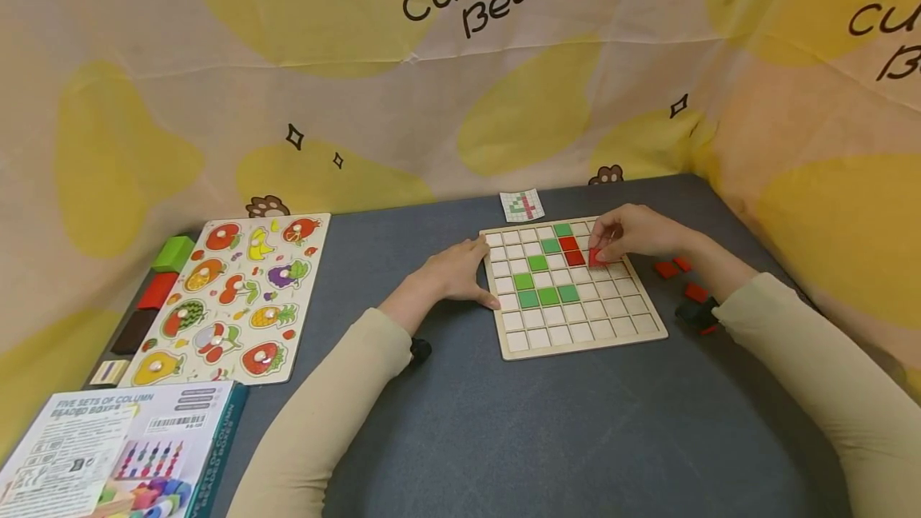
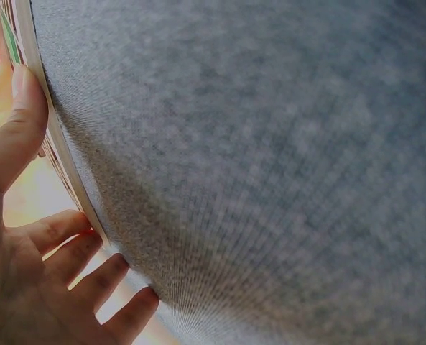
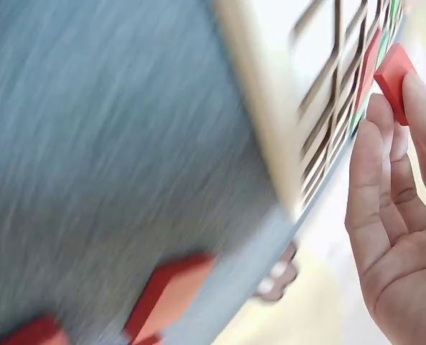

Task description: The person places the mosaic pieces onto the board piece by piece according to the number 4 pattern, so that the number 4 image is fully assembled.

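Observation:
A light wooden grid board (image 1: pixel 512 348) lies on the dark table, with several green square tiles (image 1: pixel 548 296) and two red tiles (image 1: pixel 569 244) set in its cells. My right hand (image 1: pixel 643 232) pinches another red tile (image 3: pixel 394 77) between thumb and fingers, just over the board's upper right part. In the right wrist view that tile is tilted. On the board's left edge rests my left hand (image 1: pixel 453 270), fingers spread. The left wrist view shows its thumb (image 2: pixel 31 108) and fingertips touching the rim.
Loose red tiles (image 1: pixel 666 269) lie right of the board, partly behind the right wrist. A small pattern card (image 1: pixel 521 205) sits beyond it. To the left are a fruit puzzle board (image 1: pixel 237 302), colored blocks (image 1: pixel 157 291) and a bead-set box (image 1: pixel 115 454). A printed cloth (image 1: pixel 360 102) hangs behind.

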Action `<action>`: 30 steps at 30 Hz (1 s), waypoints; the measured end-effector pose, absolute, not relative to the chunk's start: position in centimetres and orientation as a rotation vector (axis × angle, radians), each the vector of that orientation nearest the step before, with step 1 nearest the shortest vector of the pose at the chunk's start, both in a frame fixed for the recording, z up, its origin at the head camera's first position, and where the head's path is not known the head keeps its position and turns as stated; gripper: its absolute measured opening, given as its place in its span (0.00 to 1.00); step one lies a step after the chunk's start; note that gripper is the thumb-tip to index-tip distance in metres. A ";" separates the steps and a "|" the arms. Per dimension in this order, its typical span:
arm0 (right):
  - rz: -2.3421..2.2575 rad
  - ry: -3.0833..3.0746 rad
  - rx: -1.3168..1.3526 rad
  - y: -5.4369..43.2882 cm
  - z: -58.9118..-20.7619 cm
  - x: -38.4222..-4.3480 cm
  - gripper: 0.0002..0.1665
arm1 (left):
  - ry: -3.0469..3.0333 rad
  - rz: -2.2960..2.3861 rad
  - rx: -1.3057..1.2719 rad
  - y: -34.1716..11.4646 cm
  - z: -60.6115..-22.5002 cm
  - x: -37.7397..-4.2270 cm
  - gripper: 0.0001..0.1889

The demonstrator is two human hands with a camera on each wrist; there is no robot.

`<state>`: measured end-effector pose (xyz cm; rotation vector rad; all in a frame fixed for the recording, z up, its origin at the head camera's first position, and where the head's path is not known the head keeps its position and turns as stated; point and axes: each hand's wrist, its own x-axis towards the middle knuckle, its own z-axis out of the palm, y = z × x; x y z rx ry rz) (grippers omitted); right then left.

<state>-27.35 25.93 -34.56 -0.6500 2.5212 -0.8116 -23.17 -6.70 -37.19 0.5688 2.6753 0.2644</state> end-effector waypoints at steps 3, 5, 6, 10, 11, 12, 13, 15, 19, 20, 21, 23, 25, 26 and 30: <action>-0.786 2.498 -0.744 24.7 -34.8 -27.0 0.08 | 2.676 0.263 0.562 -6.7 -37.2 -23.2 0.56; -0.767 2.490 -0.784 24.3 -35.0 -26.9 0.08 | 2.675 0.263 0.553 -6.7 -37.2 -23.1 0.57; -0.768 2.485 -0.801 24.1 -35.1 -26.8 0.08 | 2.674 0.262 0.550 -6.7 -37.2 -23.1 0.57; -0.762 2.489 -0.789 23.7 -35.4 -26.7 0.07 | 2.675 0.264 0.549 -6.7 -37.2 -23.0 0.56; -0.762 2.493 -0.781 23.7 -35.4 -26.7 0.07 | 2.676 0.264 0.551 -6.7 -37.2 -23.0 0.56; -0.762 2.495 -0.772 23.6 -35.5 -26.7 0.07 | 2.677 0.263 0.554 -6.7 -37.2 -23.0 0.56; -0.760 2.499 -0.766 23.6 -35.6 -26.7 0.07 | 2.677 0.264 0.556 -6.7 -37.2 -23.0 0.56; -0.756 2.511 -0.761 23.5 -35.7 -26.6 0.06 | 2.677 0.263 0.561 -6.7 -37.1 -23.0 0.56; -0.739 2.539 -0.768 23.4 -35.9 -26.6 0.06 | 2.676 0.265 0.565 -6.7 -37.1 -23.0 0.56; -0.732 2.545 -0.777 23.3 -35.9 -26.6 0.06 | 2.676 0.264 0.566 -6.7 -37.0 -23.0 0.56; -0.721 2.552 -0.785 23.3 -35.9 -26.5 0.07 | 2.677 0.264 0.566 -6.7 -37.0 -23.0 0.56; -0.704 2.563 -0.803 23.4 -35.9 -26.5 0.07 | 2.679 0.261 0.568 -6.7 -37.1 -23.0 0.56; -0.705 2.574 -0.816 23.6 -35.8 -26.5 0.08 | 2.680 0.260 0.565 -6.7 -37.1 -23.0 0.56; -0.710 2.580 -0.819 23.8 -35.7 -26.5 0.08 | 2.680 0.259 0.563 -6.7 -37.1 -23.0 0.56; -0.709 2.640 -0.766 25.3 -35.2 -26.6 0.08 | 2.676 0.263 0.559 -6.7 -37.0 -23.0 0.56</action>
